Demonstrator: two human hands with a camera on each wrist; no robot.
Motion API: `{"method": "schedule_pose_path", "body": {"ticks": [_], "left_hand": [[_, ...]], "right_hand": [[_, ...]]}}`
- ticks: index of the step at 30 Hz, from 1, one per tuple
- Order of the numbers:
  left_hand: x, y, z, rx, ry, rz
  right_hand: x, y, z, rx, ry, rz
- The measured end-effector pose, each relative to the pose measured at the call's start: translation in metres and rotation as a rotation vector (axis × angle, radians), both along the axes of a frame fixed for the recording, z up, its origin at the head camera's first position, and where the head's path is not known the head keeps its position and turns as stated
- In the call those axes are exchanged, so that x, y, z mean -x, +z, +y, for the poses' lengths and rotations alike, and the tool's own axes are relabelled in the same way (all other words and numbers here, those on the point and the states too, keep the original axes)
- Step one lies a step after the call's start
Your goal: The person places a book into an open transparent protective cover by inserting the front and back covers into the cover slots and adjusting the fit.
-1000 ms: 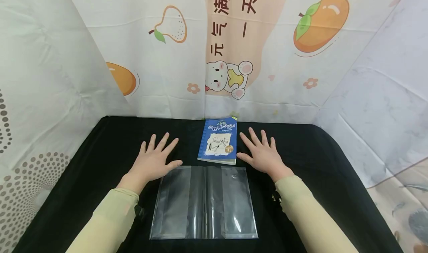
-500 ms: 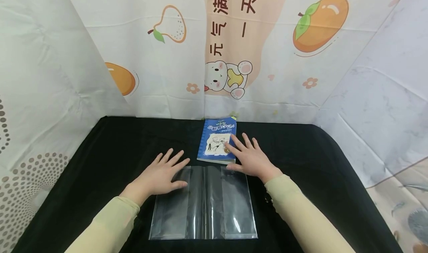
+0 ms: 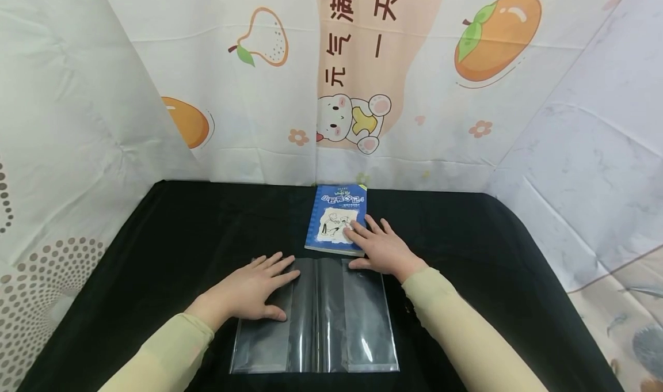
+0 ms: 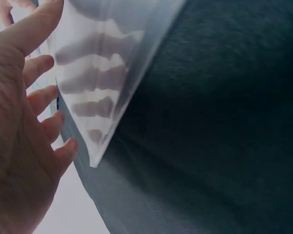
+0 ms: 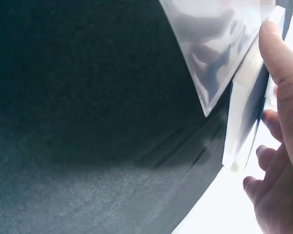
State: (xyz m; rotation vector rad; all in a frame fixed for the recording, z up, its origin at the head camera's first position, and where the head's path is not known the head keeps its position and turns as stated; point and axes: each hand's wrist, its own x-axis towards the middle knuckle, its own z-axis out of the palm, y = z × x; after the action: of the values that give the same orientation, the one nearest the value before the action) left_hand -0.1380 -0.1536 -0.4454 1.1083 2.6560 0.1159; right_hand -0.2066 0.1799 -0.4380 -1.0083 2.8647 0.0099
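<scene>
A clear plastic book cover lies spread flat on the black tablecloth. Over its upper left part is my left hand, fingers extended and palm down; in the left wrist view a gap shows between the fingers and the plastic, which mirrors them. Behind the cover lies a blue paperback book with a cartoon on its front. My right hand reaches over the book's lower right corner with its fingers extended. In the right wrist view the thumb is near the page edge; whether the fingertips press the book I cannot tell.
The black tablecloth runs back to a white printed curtain. More light cloth hangs at the left and right sides of the table.
My left hand has moved down and right from beyond the cover's upper left corner to above its left half. My right hand has moved left and down, from beside the book to over its corner.
</scene>
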Motion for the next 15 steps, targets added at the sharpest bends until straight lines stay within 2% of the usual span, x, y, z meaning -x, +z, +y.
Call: {"method": "schedule_pose_path", "body": {"ticks": [5,9,15], "left_hand": [[-0.002,-0.005,-0.003,-0.017,-0.011,-0.002],[-0.003,-0.007,-0.004,-0.042,-0.012,0.004],[-0.003,-0.010,-0.005,-0.060,-0.001,-0.032]], "right_hand": [[0.002,-0.006,0.000,-0.019,-0.005,-0.043],[0.005,-0.010,0.000,0.015,-0.019,-0.073],[0.008,-0.013,0.002,0.069,0.019,-0.021]]}}
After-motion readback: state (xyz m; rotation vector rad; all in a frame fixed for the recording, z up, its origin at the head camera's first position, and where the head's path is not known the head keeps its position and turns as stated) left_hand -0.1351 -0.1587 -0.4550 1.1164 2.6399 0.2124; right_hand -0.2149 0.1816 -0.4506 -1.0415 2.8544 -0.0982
